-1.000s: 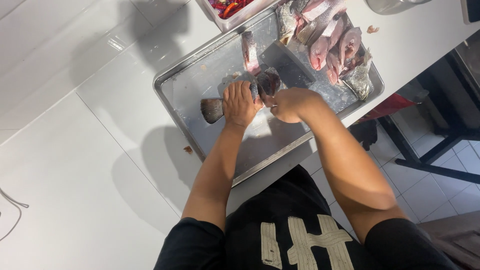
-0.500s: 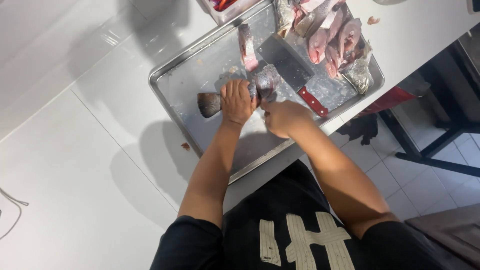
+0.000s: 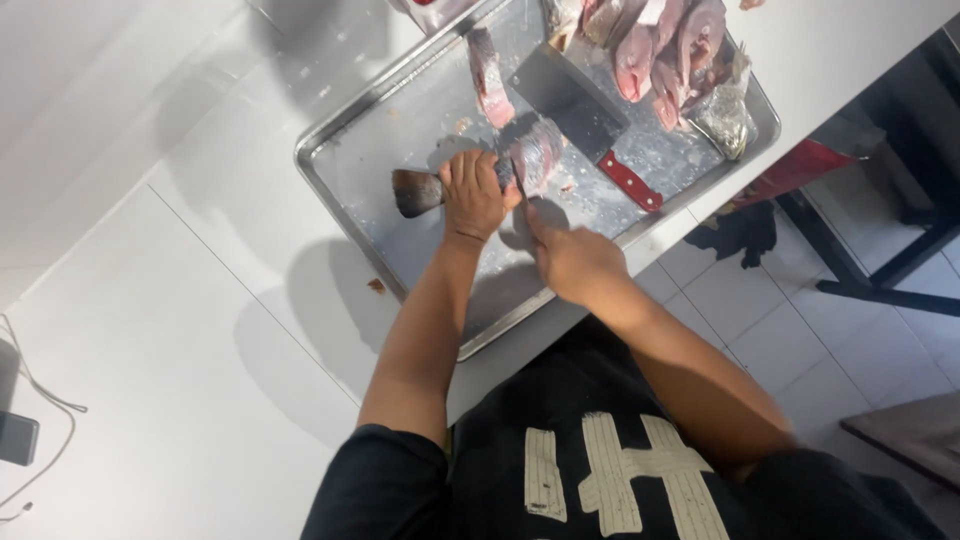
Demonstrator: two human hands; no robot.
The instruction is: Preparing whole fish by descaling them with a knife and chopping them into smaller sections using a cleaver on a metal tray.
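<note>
We are standing at a white counter (image 3: 180,330) and looking down on a metal baking tray (image 3: 345,190) that is lying at an angle across it. Our left hand (image 3: 472,195) is closing around the tail end of a fish (image 3: 525,160), fingers wrapped over it and pressing it onto the tray; the dark tail fin (image 3: 412,192) is sticking out to the left of our fist, and the cut, pinkish end is showing to the right. Our right hand (image 3: 570,260) is resting near the tray's front rim, just beside the fish, its fingers loosely curled and holding nothing that we can make out. A cleaver (image 3: 580,110) with a broad dark blade and a red handle is lying flat on the tray beyond the fish, apart from both hands. A single cut slice of fish (image 3: 488,80) is lying just left of the blade. At the far corner of the tray, pink fish pieces (image 3: 660,45) are piling together. A dark phone (image 3: 18,438) with a white cable is sitting at the counter's left edge.
</note>
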